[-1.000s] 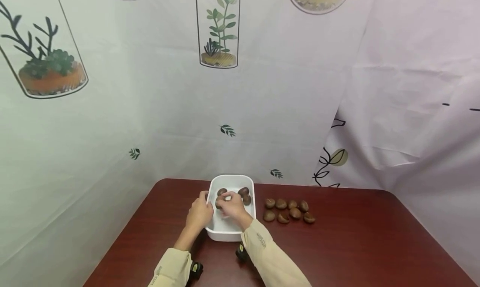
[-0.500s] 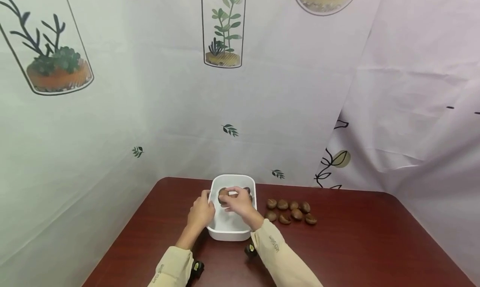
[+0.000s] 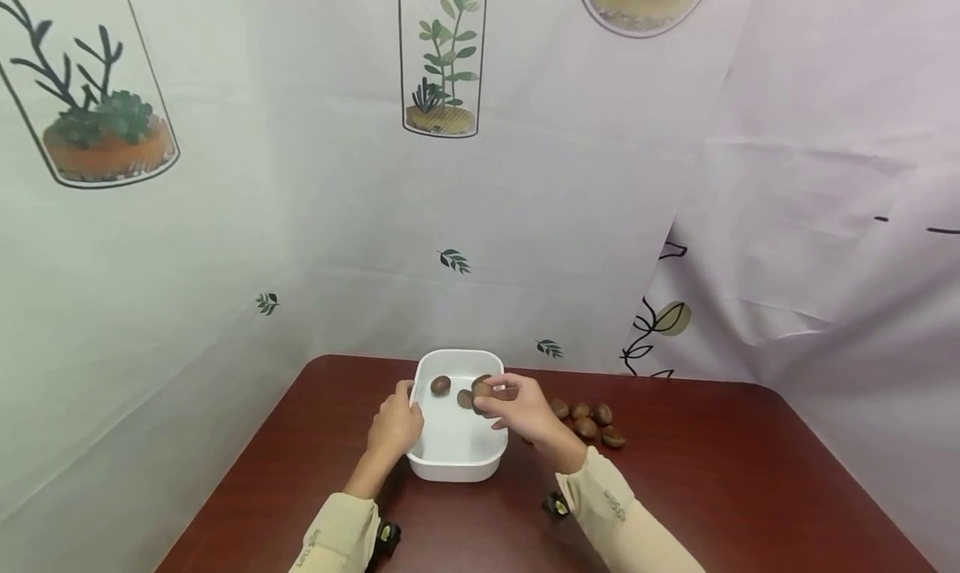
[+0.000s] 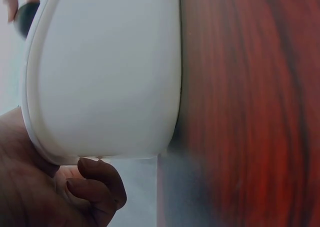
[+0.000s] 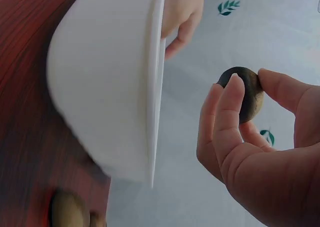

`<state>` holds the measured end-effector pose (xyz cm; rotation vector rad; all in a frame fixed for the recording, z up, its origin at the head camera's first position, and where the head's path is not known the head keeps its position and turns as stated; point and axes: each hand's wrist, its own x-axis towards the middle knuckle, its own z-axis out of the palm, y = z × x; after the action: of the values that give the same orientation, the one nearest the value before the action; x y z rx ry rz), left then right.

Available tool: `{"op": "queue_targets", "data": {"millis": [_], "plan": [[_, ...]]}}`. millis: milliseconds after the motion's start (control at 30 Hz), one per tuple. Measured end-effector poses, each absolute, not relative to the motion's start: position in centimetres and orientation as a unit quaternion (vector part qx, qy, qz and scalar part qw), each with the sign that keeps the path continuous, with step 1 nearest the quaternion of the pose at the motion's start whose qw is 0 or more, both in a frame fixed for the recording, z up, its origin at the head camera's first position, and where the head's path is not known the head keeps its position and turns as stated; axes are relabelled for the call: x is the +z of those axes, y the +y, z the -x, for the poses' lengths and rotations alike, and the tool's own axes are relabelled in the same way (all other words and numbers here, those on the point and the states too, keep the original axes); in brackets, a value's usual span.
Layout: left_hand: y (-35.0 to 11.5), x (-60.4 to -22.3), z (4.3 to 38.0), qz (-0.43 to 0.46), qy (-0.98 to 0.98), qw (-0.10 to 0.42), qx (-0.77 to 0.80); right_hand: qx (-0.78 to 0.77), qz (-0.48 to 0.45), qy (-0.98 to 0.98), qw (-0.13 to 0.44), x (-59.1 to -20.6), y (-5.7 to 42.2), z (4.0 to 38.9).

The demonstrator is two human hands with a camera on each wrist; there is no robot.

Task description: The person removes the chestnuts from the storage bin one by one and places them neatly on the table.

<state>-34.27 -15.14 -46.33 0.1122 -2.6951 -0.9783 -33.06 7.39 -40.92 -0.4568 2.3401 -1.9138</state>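
A white rectangular container (image 3: 456, 472) stands on the table, with a chestnut (image 3: 440, 386) and part of another chestnut (image 3: 465, 399) visible inside. My left hand (image 3: 395, 424) grips its left rim; in the left wrist view, curled fingers (image 4: 102, 184) show at the far corner of the wall. Between thumb and fingertips, my right hand (image 3: 531, 410) pinches a chestnut (image 3: 482, 395) over the container's right side. The right wrist view shows this held chestnut (image 5: 254, 99) raised above the rim. The right hand hides part of the container's right side.
Several chestnuts (image 3: 585, 427) lie on the dark red table (image 3: 697, 456) to the right of the container, partly behind the right hand. A printed white cloth (image 3: 360, 223) hangs behind the table.
My right hand has lifted a chestnut from inside the container and moved it right, towards the right rim. The left hand has stayed at the left rim.
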Motion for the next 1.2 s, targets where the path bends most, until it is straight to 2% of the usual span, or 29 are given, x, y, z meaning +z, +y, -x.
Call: {"op": "queue_targets", "data": {"millis": [333, 567, 867, 1200], "plan": [[-15.3, -46.8, 34.5, -0.041, -0.932, 0.126, -0.338, -0.621, 0.087, 0.777, 0.044, -41.2, 11.5, 31.5], [-15.2, -46.8, 34.5, -0.043, -0.932, 0.130, -0.336, -0.601, 0.077, 0.794, 0.040, -41.9, 13.5, 31.0], [-15.2, -46.5, 34.4, -0.046, -0.932, 0.121, -0.337, -0.568, 0.081, 0.816, 0.074, -43.8, 14.5, 30.3], [-15.2, -46.5, 34.4, -0.049, -0.933, 0.118, -0.335, -0.552, 0.061, 0.828, 0.078, -45.4, 14.9, 30.5]]}}
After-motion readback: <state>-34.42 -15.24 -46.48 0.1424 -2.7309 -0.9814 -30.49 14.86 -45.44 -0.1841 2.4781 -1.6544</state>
